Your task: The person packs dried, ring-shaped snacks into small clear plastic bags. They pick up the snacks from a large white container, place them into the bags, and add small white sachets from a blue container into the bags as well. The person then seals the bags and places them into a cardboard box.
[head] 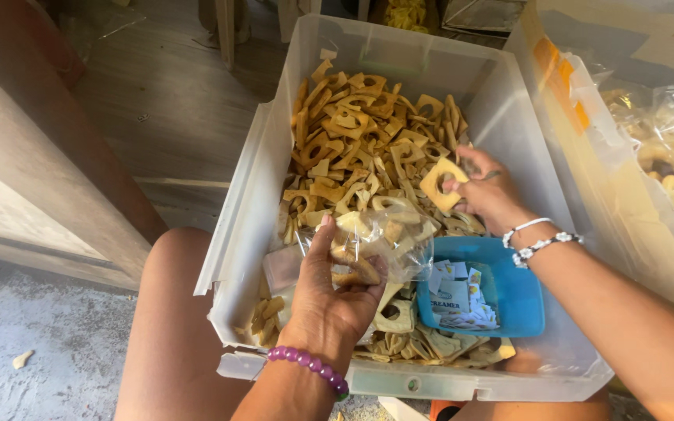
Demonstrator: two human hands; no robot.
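Seen from above, a person's left hand (329,300) grips a clear plastic bag (380,242), part-filled with snacks, over a big translucent bin (271,156) of tan cut-out crackers. The right hand (487,191) pinches one cracker (442,183) just beside the bag's mouth. A loose grip could let the bag sag and spill.

The left hand (329,300) covers the lower part of the clear bag (384,242), so how many crackers lie inside cannot be counted. The right hand (489,191) hides the crackers along the right wall of the bin (274,156). The blue tray (520,292) covers those beneath it. The second bin (587,156) is cut off by the right edge, its bagged contents blurred. The print on the small paper slips (455,296) is too small to tell. Both forearms run out of the bottom edge.
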